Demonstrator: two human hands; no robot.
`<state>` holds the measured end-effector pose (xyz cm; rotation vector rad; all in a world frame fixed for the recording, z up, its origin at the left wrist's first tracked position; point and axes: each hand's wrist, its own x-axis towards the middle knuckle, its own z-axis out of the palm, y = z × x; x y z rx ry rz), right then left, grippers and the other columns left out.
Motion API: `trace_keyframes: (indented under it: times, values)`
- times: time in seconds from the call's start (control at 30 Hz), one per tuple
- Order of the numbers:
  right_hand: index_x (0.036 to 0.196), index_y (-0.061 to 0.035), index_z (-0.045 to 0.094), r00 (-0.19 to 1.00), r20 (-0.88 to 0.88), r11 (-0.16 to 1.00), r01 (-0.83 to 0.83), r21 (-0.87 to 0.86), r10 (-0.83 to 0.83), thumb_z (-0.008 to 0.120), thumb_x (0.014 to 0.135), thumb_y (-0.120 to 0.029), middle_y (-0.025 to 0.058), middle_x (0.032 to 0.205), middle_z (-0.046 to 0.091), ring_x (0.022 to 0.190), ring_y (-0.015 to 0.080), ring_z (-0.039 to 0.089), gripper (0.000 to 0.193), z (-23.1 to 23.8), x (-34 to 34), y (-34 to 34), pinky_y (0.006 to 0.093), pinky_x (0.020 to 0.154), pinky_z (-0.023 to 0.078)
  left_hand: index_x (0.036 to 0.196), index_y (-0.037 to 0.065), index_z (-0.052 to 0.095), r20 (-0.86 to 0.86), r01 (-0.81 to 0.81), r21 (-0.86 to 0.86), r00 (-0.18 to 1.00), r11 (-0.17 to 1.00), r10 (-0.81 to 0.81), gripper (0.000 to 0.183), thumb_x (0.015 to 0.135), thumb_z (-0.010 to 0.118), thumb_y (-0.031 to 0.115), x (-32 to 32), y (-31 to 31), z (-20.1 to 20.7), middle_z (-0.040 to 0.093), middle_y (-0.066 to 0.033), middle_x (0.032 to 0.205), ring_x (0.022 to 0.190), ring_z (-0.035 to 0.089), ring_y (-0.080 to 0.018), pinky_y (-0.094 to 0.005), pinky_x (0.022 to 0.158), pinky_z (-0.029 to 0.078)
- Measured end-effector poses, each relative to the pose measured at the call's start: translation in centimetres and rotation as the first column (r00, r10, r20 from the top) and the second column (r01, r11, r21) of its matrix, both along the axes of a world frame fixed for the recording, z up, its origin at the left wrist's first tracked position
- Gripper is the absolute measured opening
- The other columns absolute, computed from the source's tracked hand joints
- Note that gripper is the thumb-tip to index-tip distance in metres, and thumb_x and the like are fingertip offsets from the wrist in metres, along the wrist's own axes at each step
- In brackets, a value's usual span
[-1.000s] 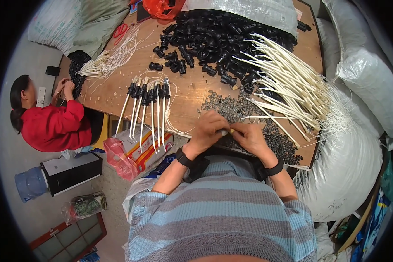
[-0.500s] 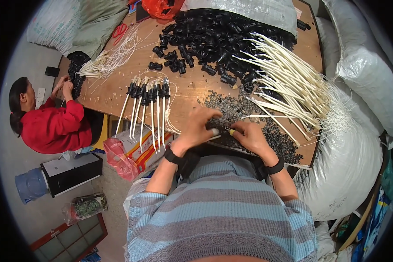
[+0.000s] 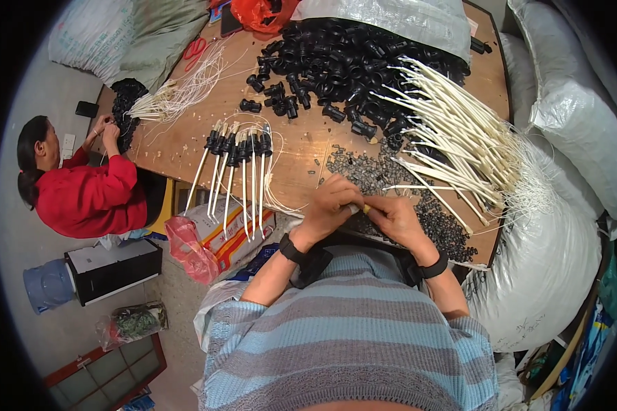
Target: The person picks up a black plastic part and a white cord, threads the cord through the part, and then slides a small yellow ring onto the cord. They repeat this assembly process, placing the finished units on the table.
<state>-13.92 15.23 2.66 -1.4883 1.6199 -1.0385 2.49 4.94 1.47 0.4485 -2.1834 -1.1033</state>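
The left hand (image 3: 330, 209) and right hand (image 3: 394, 218) met with curled fingers, tips close together; whether they gripped anything between them, I could not tell. Just beyond lay a grainy scatter of tiny grey bits (image 3: 354, 163) on the smooth wooden tabletop (image 3: 298, 140), near slender cream tubes (image 3: 452, 123) and hollow, glossy black fittings (image 3: 329, 58)

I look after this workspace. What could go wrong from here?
White sticks with black sockets overhang the front edge of the table, so a bump might knock them off. Small dark clips lie loose beside the right hand, near that edge, and could get swept off. Loose white wires trail past the right side and might snag or tangle.
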Motion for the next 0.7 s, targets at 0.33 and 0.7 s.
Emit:
trace_keyframes:
  times: [0.33,0.7]
  values:
    - [0.091,0.0013,0.068,0.937,0.083,0.928,0.319,0.195,-0.339,0.062,0.086,-0.007,0.0007,0.059,0.056,0.055,0.0050,0.047,0.011,-0.4,0.1,-0.5,0.0249,0.050,0.036,0.109,0.008,0.064,0.264,-0.374,-0.146,0.878,0.916,0.400,0.044,0.069,0.064,-0.009,2.2,-3.7,-1.1,0.064,-0.0087,0.087,0.077,0.060,-0.0259,-0.0320,0.070,0.050]
    - [0.091,-0.0006,0.068,0.848,0.413,0.933,0.232,0.276,-0.333,0.059,0.090,-0.009,-0.0049,0.068,0.059,0.059,0.0023,0.049,0.012,-1.7,0.3,-1.3,0.0198,0.053,0.038,0.119,0.010,0.059,0.097,-0.268,-0.176,0.953,0.947,0.288,0.054,0.068,0.065,-0.009,-3.3,0.6,0.7,0.062,-0.0083,0.084,0.078,0.062,-0.0245,-0.0350,0.071,0.050]
